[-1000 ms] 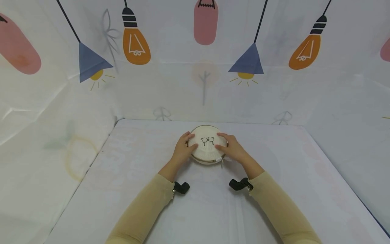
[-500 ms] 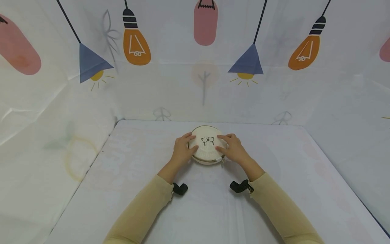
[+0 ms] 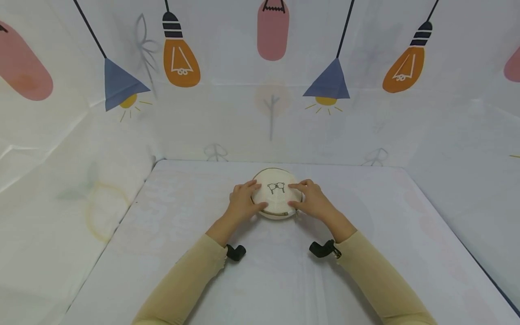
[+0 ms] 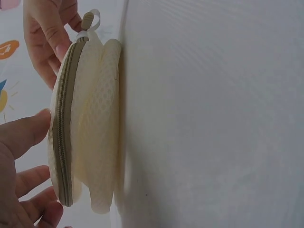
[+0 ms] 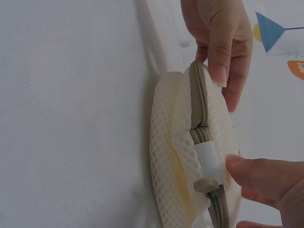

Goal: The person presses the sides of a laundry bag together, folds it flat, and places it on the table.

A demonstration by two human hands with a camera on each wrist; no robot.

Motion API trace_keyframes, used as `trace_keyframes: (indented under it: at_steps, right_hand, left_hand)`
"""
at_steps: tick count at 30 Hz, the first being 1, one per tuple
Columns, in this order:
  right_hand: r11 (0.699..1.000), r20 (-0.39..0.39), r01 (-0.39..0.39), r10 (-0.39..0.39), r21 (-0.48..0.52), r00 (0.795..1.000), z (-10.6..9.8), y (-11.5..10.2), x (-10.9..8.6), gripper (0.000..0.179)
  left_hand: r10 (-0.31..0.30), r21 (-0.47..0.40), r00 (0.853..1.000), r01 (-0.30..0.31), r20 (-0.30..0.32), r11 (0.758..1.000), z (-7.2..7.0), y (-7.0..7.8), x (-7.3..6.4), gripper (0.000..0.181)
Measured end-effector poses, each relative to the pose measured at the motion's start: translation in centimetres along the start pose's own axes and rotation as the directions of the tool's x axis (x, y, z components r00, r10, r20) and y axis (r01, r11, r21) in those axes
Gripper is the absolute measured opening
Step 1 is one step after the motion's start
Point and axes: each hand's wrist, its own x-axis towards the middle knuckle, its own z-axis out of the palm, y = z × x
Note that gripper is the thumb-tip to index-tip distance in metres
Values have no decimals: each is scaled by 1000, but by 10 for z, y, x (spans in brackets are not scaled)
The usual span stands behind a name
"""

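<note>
A round cream mesh laundry bag [image 3: 277, 198] with a glasses drawing on its top lies on the white table. Along its side runs a beige zipper [image 4: 64, 118], with a white tab [image 5: 207, 159] and a beige pull [image 5: 205, 185]. My left hand [image 3: 242, 201] touches the left rim, its thumb and fingers spread over the top edge. On the opposite side, my right hand [image 3: 313, 198] rests thumb and fingertips at the right rim in the same way. Both wrist views show thumbs against the top panel, not wrapped under the bag.
The white table [image 3: 280, 280] extends around the bag, its back edge just behind it. White cloth walls [image 3: 227, 117] printed with lamps and bulbs enclose the back and sides. Black wrist mounts [image 3: 235, 253] stick out from the sleeves.
The bag stays in nearly the same place. My left hand has shifted slightly outward and its thumb lower on the rim; my right thumb has also moved lower.
</note>
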Motion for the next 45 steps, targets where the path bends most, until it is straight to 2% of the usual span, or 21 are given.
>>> trace_keyframes:
  at_steps: [5, 12, 21, 26, 36, 45]
  right_hand:
    - [1000, 39, 31, -31, 5, 999, -4, -2, -1, 65]
    - [997, 60, 65, -63, -29, 996, -3, 1, -1, 65]
    - [997, 97, 55, -50, -50, 994, -1, 3, 0, 66]
    - [995, 129, 65, -55, -72, 990, 2, 6, 0, 67]
    - [991, 140, 82, -66, -109, 988, 3, 7, 2, 65]
    - [991, 156, 62, -44, -116, 987, 5, 7, 2, 66]
  left_hand:
    - [-1, 69, 998, -4, 60, 998, 0, -3, 1, 75]
    - [-5, 115, 993, -9, 122, 993, -1, -3, 1, 78]
    - [7, 119, 990, -24, 141, 993, -2, 0, 1, 77]
    - [-8, 145, 987, -15, 158, 989, -1, 1, 1, 77]
    - [-19, 181, 982, -16, 188, 983, -2, 3, 2, 78]
    - [-28, 195, 980, -11, 195, 981, 0, 2, 2, 77]
